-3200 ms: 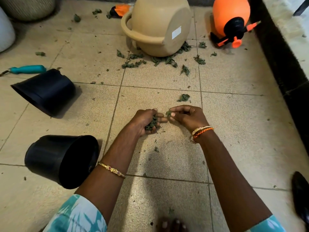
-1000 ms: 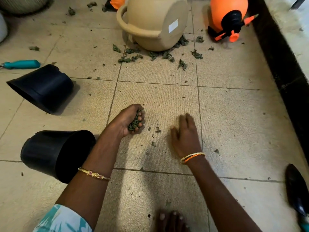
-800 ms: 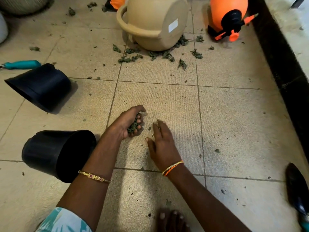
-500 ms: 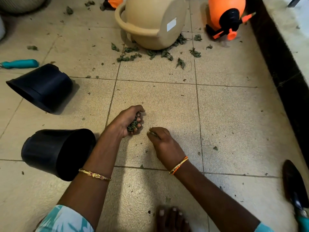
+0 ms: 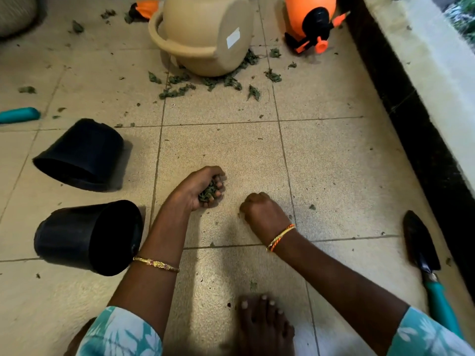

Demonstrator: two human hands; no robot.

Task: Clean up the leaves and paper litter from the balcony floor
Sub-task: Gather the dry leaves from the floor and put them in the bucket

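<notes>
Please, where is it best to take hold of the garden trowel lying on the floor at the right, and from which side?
Probably the teal handle of the trowel, taken from above. It lies flat with the dark blade pointing away, so the handle is its nearest end.

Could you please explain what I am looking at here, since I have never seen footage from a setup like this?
There is no machine: a person wears a camera on the head, looking down at their own two hands over a tiled balcony floor. The left hand holds a clump of dried green leaves in curled fingers. The right hand is closed in a fist against the floor; whether it holds scraps is hidden. More leaves lie scattered around a tipped beige pot. Two black pots lie on their sides at left, an orange sprayer lies behind, and a trowel lies at right.
</notes>
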